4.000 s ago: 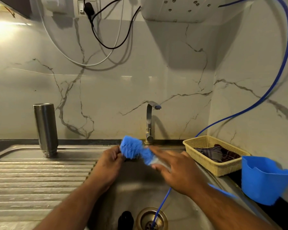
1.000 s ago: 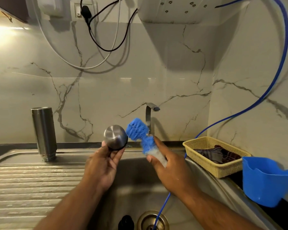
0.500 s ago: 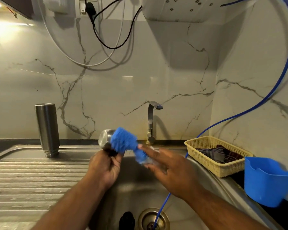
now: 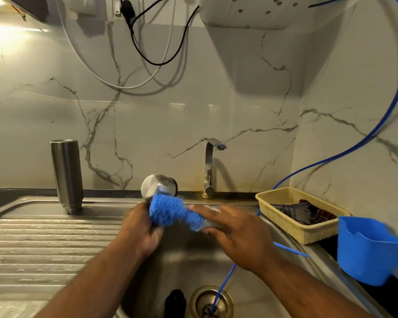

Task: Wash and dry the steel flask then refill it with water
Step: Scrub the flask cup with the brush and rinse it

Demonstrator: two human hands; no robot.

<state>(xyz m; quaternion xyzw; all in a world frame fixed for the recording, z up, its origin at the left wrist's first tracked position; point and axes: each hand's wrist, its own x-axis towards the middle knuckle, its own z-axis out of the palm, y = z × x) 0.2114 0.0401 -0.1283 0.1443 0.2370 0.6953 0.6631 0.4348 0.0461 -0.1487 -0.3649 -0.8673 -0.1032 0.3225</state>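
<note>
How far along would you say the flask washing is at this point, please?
Looks done: the flask body stands mouth-down on the draining board, seemingly washed. In hand: the left hand holds the steel cap while the right hand scrubs it with the blue brush. Left: rinsing the cap, drying both, refilling.

The ribbed drainboard [image 4: 44, 244] on the left is open from its near edge up to the steel flask [image 4: 66, 173] standing at its far end, well apart from the tap [image 4: 209, 166] at the far middle. The right side is crowded by a yellow basket [image 4: 308, 235] and a blue tub [image 4: 368, 251] just beside it. In the sink [image 4: 189, 260] a blue hose [image 4: 225, 281] slants down to the drain [image 4: 199, 297], a black object [image 4: 175, 302] near it.
</note>
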